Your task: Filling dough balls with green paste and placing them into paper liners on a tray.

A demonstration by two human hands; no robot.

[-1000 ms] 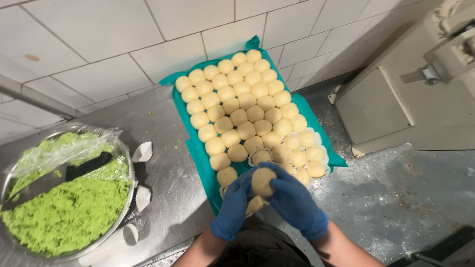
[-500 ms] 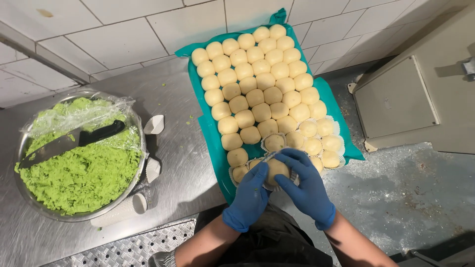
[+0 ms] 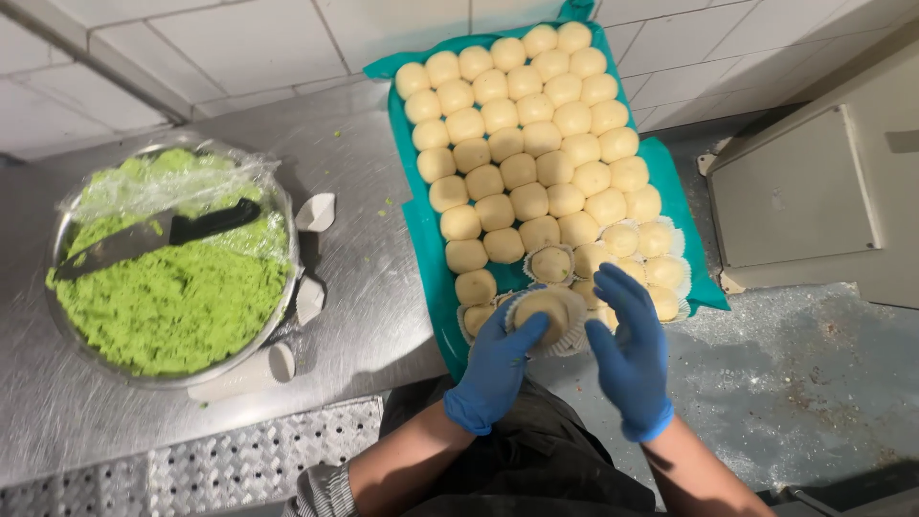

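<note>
Blue-gloved hands work at the near end of a teal tray (image 3: 433, 251) packed with pale dough balls (image 3: 536, 134).

Head view: the left hand (image 3: 498, 369) is closed around one dough ball in a white paper cup (image 3: 544, 314), fingers cupping it from the left and below, at the tray's near edge. The right hand (image 3: 627, 349) stands open just beside that cup on its right, fingers spread and not touching it, holding nothing.

Progress, as judged from the tray: most dough balls sit bare in rows across the far and middle part. Only the near right corner shows balls already in paper cups (image 3: 643, 251), with one more cupped piece (image 3: 552, 263) just beyond the held one. The greater share appears not yet cupped.

On the steel tabletop (image 3: 364, 191) to the left stands a metal bowl (image 3: 282, 297) of green paste (image 3: 163, 306), partly under plastic film, with a black-handled knife (image 3: 153, 233) lying across it. Short stacks of spare white cups (image 3: 251, 371) lie beside the bowl, well apart from both hands.
</note>
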